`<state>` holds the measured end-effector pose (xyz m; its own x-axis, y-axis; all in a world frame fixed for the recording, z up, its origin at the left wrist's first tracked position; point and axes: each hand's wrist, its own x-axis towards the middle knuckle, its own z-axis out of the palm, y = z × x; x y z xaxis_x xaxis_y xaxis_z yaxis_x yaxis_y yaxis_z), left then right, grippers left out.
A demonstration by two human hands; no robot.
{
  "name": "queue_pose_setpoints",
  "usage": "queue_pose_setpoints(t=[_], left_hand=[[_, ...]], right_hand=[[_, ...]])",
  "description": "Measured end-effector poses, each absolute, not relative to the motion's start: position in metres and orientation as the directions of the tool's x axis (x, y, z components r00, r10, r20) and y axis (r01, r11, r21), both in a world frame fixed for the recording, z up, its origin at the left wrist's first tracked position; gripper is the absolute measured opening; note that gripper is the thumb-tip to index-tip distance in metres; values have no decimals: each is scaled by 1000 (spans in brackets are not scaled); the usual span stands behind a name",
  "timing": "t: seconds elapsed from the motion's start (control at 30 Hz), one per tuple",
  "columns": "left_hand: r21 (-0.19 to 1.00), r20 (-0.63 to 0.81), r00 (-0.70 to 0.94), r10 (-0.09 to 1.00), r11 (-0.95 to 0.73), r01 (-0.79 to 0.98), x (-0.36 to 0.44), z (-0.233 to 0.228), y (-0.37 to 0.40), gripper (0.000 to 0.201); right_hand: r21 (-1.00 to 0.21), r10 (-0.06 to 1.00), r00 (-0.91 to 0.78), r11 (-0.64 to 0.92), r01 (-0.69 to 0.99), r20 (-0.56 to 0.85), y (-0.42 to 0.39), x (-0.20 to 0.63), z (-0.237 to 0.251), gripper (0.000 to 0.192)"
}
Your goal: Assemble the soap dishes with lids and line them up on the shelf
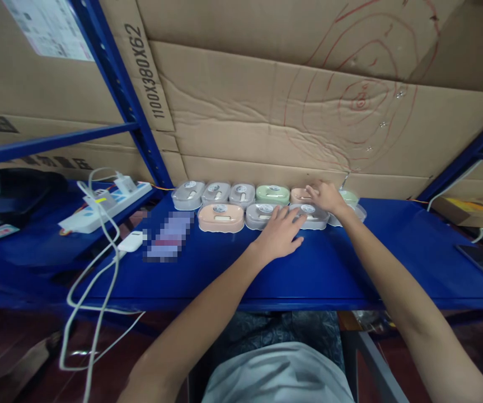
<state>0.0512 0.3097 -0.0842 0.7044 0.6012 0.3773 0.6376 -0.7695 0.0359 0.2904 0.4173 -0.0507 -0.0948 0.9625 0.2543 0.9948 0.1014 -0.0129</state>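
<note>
Two rows of small plastic boxes [262, 210] sit along the back edge of the blue desk [308, 274]. Your left hand [281, 232] lies flat, fingers spread, on a grey one. Your right hand [327, 197] touches a peach one, fingers loose. They look light, hard and smooth, so hold each by its two long sides.
</note>
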Motion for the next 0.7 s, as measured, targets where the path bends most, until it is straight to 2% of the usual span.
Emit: queue_pose_setpoints(t=[0.17,0.47,0.6,0.7], left_hand=[[44,378,699,607,-766,641,52,-85,309,59],[39,360,690,628,-749,661,52,-87,308,59],[53,341,701,626,-758,650,51,-88,309,63],[62,382,666,641,-737,673,46,-83,310,66]], right_hand=[[-34,947,-151,167,985,282,404,293,-56,52],[-130,914,-222,279,952,339,390,295,-66,52],[-193,898,-161,257,947,409,383,310,-60,57],[-220,903,-88,196,956,421,376,335,-53,60]])
